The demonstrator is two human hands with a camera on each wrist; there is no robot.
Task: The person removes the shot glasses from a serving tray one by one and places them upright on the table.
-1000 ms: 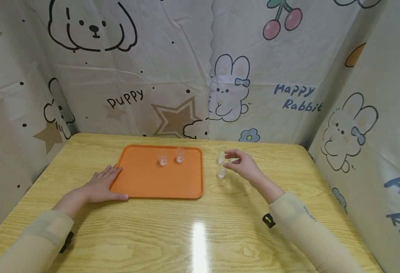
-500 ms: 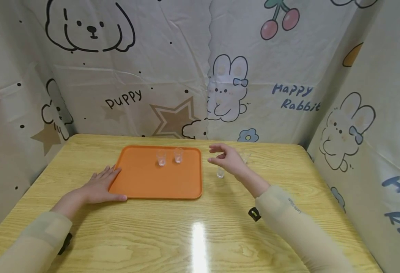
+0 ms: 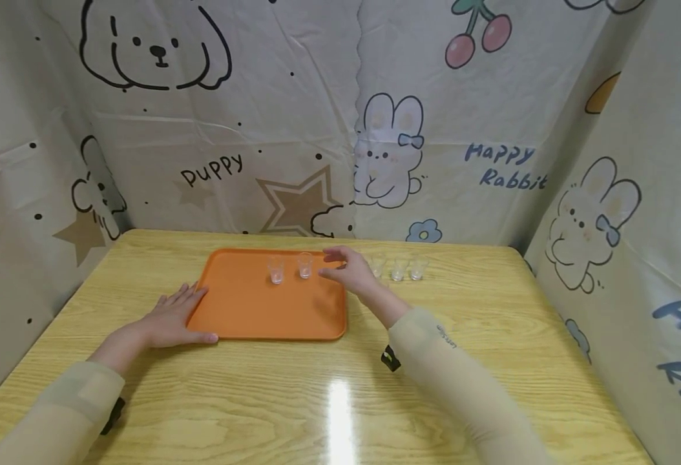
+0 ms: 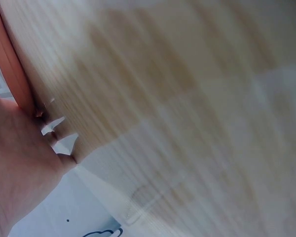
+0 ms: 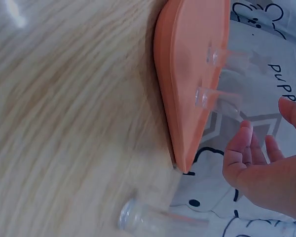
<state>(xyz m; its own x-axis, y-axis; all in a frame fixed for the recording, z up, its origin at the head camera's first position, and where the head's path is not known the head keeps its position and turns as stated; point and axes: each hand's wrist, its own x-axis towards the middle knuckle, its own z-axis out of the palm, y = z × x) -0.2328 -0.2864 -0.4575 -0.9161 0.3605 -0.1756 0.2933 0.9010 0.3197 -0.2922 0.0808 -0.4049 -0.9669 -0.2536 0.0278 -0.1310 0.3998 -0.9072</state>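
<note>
My left hand (image 3: 168,320) lies spread along the left edge of an orange tray (image 3: 241,310), its thumb at the front left corner. Two small clear glasses stand upright on the tray: a left glass (image 3: 276,271) and a right glass (image 3: 305,266). My right hand (image 3: 349,268) hovers over the tray's right edge, fingers and thumb parted, with nothing showing between them. Its fingertips point at the right glass and are close beside it. In the right wrist view the thumb and fingers (image 5: 239,148) also stand apart, near that same glass (image 5: 219,101).
Several more clear glasses stand on the wooden table (image 3: 271,400) right of the tray, including a far right glass (image 3: 417,268) and a middle one (image 3: 398,269). One glass (image 5: 148,219) is close under the right wrist. A printed cloth (image 3: 294,129) hangs behind the table.
My right hand has moved left, from the glasses on the table to the tray's right edge. Its forearm now covers the front glass there. My left hand stays put.
</note>
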